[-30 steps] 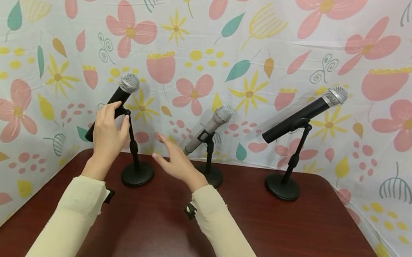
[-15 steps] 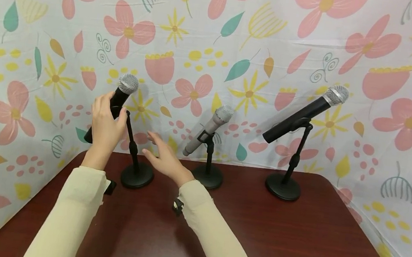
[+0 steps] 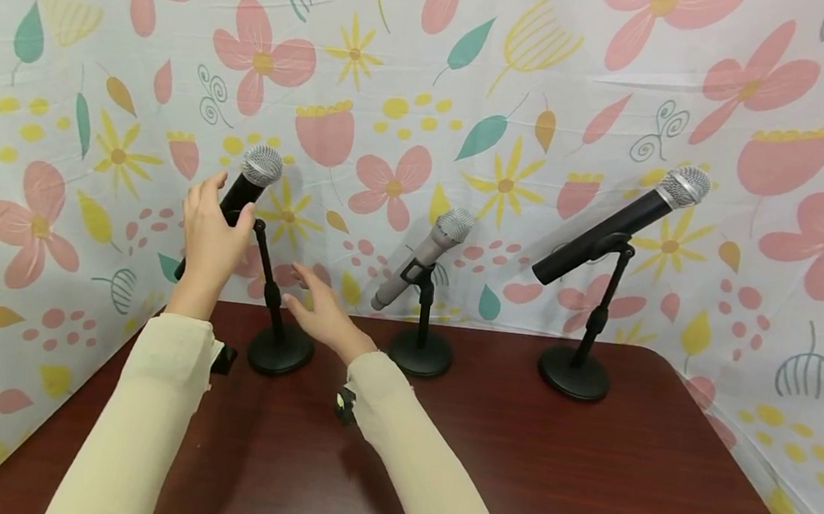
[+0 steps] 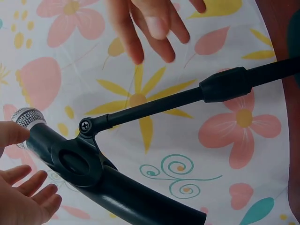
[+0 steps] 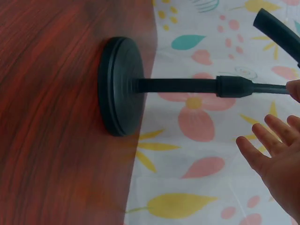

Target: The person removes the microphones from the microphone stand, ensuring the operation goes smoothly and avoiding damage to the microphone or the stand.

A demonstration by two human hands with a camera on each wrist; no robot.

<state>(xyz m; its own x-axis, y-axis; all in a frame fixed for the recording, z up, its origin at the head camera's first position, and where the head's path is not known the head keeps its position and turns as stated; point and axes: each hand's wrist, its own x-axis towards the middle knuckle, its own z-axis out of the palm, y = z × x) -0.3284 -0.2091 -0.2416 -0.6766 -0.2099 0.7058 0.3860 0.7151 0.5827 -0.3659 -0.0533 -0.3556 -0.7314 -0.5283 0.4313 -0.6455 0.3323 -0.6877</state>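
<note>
In the head view, a black microphone [image 3: 241,189] with a silver mesh head leans in a clip on a black desk stand [image 3: 272,293] at the left. My left hand [image 3: 212,240] is at its body, thumb on one side and fingers on the other, covering part of it. The left wrist view shows these fingers [image 4: 35,190] spread loosely beside the microphone [image 4: 136,197], not wrapped round it; contact is unclear. Right of the stand pole, my right hand [image 3: 323,310] hovers above the table with extended fingers, holding nothing.
A grey microphone [image 3: 423,258] sits on a shorter stand [image 3: 421,350] in the middle. Another black microphone [image 3: 611,232] tilts on a taller stand [image 3: 575,370] at the right. A flower-printed cloth [image 3: 403,55] hangs behind the dark red table [image 3: 510,468].
My left hand has shifted slightly left, its fingers now on the far side of the microphone. My right hand has moved left towards the left stand. The microphones keep their places.
</note>
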